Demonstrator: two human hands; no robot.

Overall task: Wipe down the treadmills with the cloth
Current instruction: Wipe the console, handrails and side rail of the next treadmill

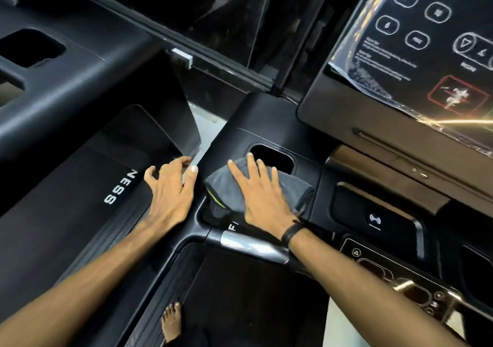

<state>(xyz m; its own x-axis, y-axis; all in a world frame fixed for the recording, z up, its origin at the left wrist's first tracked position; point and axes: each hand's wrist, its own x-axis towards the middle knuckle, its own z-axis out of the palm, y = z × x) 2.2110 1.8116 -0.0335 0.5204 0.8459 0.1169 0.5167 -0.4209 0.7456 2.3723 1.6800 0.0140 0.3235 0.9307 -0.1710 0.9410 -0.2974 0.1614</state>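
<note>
A folded grey cloth (290,186) lies on the black console tray of the treadmill (256,130), just in front of a dark cup-holder opening (277,157). My right hand (260,194) lies flat on the cloth with fingers spread, pressing it down. My left hand (170,186) hovers to the left of the console edge, fingers apart and holding nothing, over the neighbouring treadmill's black hood with white letters "NESS" (120,186).
The treadmill's touchscreen panel (416,53) with a peeling film rises at the upper right. A silver-and-black handlebar (253,245) runs below my right wrist. A second treadmill console (66,79) stands at the left. A bare foot (172,322) rests on the side rail.
</note>
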